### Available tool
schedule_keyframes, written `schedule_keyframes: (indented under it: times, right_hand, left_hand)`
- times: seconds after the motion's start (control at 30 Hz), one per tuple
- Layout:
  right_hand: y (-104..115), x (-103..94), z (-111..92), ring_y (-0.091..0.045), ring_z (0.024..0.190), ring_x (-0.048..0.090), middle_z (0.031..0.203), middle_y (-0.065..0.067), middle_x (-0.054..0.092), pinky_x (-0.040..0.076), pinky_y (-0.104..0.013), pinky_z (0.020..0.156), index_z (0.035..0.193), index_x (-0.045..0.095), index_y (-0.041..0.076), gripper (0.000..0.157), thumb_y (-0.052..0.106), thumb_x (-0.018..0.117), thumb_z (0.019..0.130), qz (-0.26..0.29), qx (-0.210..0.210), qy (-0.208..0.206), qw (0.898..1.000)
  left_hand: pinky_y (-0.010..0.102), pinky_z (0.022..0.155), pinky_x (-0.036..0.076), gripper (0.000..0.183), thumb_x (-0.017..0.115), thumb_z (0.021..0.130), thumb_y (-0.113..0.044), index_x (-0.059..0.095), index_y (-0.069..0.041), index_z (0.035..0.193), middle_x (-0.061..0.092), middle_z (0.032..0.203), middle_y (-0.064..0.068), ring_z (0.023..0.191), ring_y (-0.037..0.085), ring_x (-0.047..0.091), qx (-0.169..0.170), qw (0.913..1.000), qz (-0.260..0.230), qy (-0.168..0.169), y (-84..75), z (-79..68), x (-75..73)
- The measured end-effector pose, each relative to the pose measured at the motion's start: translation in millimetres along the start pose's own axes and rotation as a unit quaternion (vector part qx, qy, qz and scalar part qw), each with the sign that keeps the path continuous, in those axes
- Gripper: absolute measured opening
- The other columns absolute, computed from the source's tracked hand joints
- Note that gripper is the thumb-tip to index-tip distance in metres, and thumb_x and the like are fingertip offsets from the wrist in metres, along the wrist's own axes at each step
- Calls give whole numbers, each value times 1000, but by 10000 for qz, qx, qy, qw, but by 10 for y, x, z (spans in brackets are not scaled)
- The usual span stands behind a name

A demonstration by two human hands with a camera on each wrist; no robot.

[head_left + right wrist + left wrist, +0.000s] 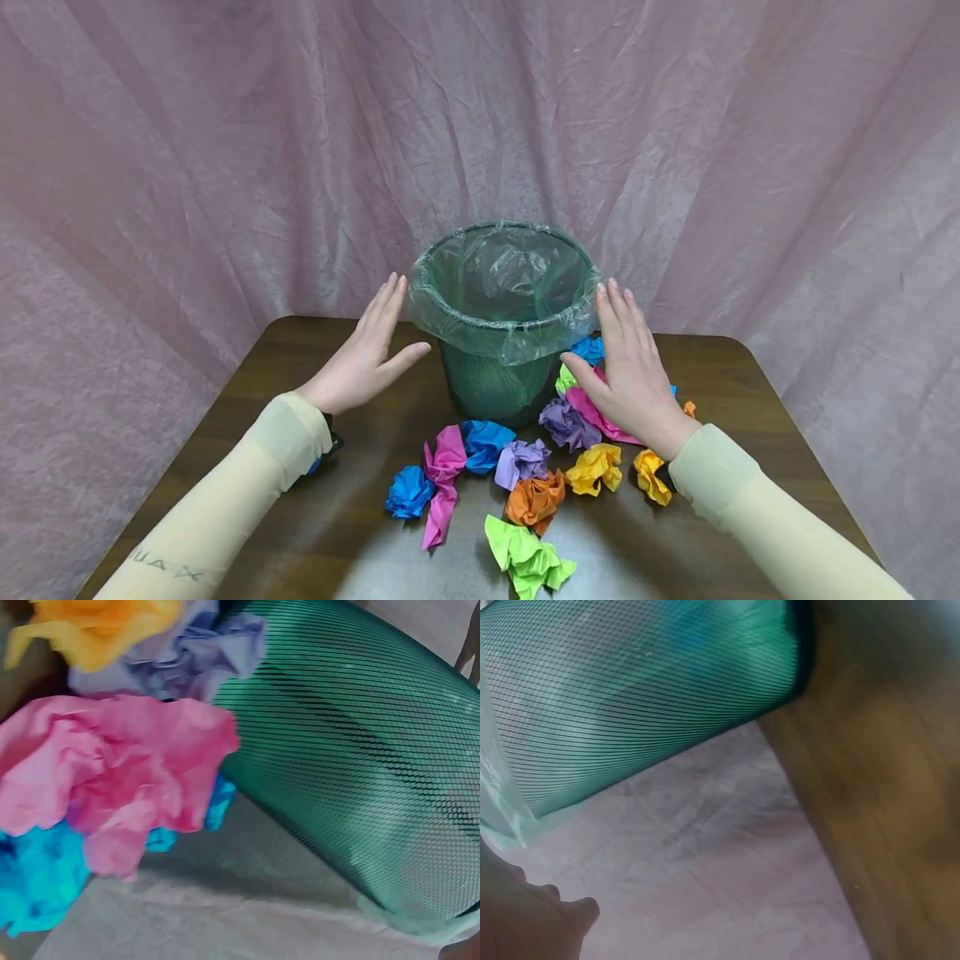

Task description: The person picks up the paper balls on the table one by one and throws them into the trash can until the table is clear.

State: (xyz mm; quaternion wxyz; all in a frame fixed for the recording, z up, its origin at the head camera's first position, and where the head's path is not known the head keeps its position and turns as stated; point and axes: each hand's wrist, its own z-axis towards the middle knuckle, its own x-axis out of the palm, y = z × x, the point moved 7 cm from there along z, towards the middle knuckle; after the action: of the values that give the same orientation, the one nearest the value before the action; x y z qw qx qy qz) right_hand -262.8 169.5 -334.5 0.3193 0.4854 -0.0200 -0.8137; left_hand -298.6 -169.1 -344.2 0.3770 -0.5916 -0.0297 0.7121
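Observation:
A green mesh wastebasket (491, 383) stands upright at the back of the table, lined with a clear plastic bag (517, 342) folded over its rim. On its left side my left hand (367, 350) is held with straight fingers and thumb apart, the fingertips close to the bag's edge. My right hand (626, 367) mirrors it on the right, fingers straight, fingertips at the bag's edge; whether they touch cannot be told. Neither hand holds anything. Below the right hand lie crumpled papers, among them a pink one (120, 765) and a purple one (570, 423).
More crumpled papers lie in front of the basket: a green one (527, 558), an orange one (536, 502), a blue one (409, 492), a magenta one (444, 483) and a yellow one (595, 469). Pink cloth (480, 108) hangs behind the brown table (360, 533).

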Motion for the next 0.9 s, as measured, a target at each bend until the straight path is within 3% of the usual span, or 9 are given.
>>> schedule_keyframes:
  times: [0.17, 0.33, 0.6, 0.9]
  right_hand:
    - [-150, 11, -151, -34, 157, 1, 172, -8, 4, 2, -53, 124, 166, 5, 16, 93, 49, 61, 100, -174, 32, 259, 9995]
    - [-321, 54, -325, -35, 156, 0, 171, -11, 6, -2, -52, 124, 166, 6, 17, 92, 53, 59, 100, -411, 171, 626, 9970]
    - [-485, 116, -553, -42, 155, 4, 170, -16, 11, -4, -56, 123, 166, 12, 15, 90, 55, 58, 100, -664, 198, 1065, 9919]
    - [-576, 124, -821, -42, 155, 2, 169, -16, 17, -8, -57, 122, 165, 20, 16, 86, 57, 58, 100, -830, 141, 1478, 9854]
  left_hand:
    - [60, 121, 13, 90, 51, 102, -60, -6, -30, 164, -12, 170, -8, 156, 21, -9, -165, 9992, 189, 325, 210, -241, 128]
    - [57, 123, 10, 88, 50, 101, -62, 5, -24, 166, -6, 171, 1, 157, 27, -5, 39, 9951, 662, 729, 275, -470, 332]
    - [58, 122, 12, 83, 48, 101, -65, 21, -20, 165, 8, 171, 6, 156, 32, 6, 660, 9849, 1126, 1137, 137, -751, 640]
    - [55, 123, 15, 78, 46, 102, -64, 24, -24, 165, 12, 171, 2, 156, 29, 9, 1389, 9689, 1096, 1727, -277, -856, 913]
